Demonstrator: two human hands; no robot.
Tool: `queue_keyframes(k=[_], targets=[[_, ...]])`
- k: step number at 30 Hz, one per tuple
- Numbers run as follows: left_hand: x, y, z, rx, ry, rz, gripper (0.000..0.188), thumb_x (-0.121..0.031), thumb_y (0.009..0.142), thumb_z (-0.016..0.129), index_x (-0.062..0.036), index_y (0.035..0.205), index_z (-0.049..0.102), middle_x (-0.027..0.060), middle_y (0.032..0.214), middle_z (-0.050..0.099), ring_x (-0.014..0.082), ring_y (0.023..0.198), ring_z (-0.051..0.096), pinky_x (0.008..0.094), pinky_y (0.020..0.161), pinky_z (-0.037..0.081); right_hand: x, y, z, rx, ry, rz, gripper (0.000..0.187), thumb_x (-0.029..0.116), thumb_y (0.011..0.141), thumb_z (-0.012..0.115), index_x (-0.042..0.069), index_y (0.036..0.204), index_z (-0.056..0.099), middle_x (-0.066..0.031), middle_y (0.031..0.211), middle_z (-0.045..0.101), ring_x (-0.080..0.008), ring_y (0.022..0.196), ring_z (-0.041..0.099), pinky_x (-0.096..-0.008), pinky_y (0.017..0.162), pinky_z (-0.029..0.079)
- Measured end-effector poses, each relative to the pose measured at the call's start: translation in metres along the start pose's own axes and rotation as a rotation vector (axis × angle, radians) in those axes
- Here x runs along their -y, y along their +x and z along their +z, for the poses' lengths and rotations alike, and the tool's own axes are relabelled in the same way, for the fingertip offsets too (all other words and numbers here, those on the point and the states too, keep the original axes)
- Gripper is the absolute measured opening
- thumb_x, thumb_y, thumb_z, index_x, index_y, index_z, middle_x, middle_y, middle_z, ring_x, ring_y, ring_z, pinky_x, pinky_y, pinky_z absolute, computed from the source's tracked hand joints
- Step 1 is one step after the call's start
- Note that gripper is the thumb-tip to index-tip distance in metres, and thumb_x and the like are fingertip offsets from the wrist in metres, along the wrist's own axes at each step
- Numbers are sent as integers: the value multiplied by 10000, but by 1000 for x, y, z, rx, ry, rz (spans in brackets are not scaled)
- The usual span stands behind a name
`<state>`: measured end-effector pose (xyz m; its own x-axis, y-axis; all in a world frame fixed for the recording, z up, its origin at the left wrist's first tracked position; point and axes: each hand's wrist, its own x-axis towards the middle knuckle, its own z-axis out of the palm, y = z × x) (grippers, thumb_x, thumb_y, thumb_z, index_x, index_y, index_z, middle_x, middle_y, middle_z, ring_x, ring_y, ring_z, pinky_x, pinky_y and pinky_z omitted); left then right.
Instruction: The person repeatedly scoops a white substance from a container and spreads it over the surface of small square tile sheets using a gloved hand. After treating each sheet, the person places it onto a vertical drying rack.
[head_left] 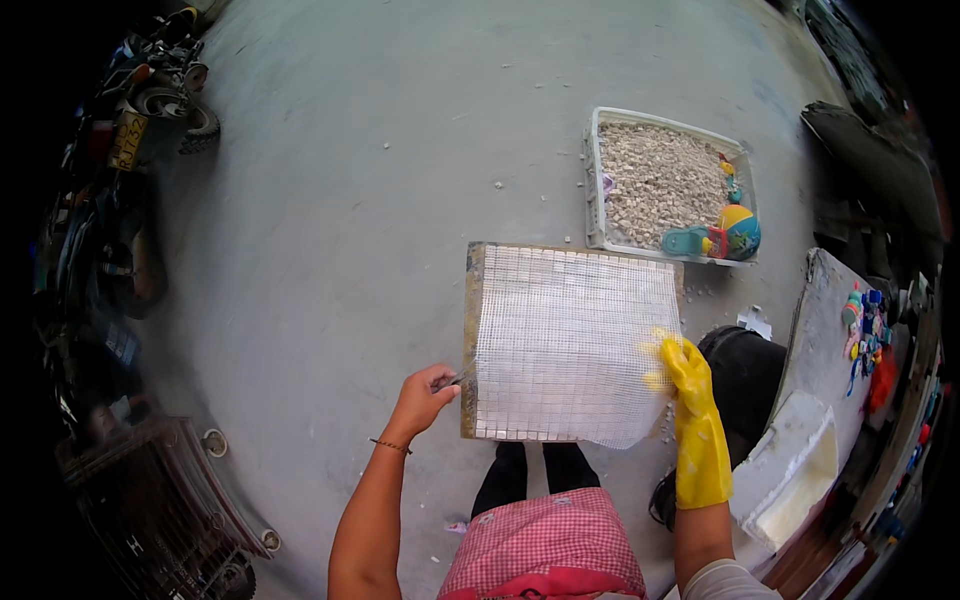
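Observation:
In front of me, above the floor, is a flat tray [472, 330] with a worn brownish rim, filled with a grid of small pale square tiles. White mesh [600, 400] lies over the tiles, and its lower right corner hangs loose past the edge. My bare left hand [422, 398] is closed by the tray's left edge, with a small dark thing [455, 380] at the fingertips that I cannot make out. My right hand [690, 378], in a yellow rubber glove, grips the mesh at the right edge; yellow fingers show through it.
A white crate [595, 215] of small beige pieces, with a colourful ball [738, 232] and toy parts, stands ahead right. To the right are a black bucket [745, 375], a foam box [800, 480] and a grey board [815, 310] with bottle caps. Motorbikes [165, 105] line the left.

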<state>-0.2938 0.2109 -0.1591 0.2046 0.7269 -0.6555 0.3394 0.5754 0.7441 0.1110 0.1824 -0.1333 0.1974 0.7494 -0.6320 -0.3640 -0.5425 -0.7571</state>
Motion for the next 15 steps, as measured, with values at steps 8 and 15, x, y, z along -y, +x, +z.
queue_keyframes(k=[8,15], targets=[[1,1,1,10,-41,-8,117,-13,791,601,31,889,555,11,706,554,66,624,497,216,571,417,36,-10,38,-69,-213,-4,355,256,870,591,27,1137,545,-89,1000,618,-140,855,606,-242,777,469],[-2,0,3,3,-26,-16,108,-13,790,606,35,875,559,7,699,556,66,618,498,213,568,416,31,-7,37,-107,-252,-22,370,288,867,597,31,1129,551,-83,994,622,-135,850,607,-226,771,471]])
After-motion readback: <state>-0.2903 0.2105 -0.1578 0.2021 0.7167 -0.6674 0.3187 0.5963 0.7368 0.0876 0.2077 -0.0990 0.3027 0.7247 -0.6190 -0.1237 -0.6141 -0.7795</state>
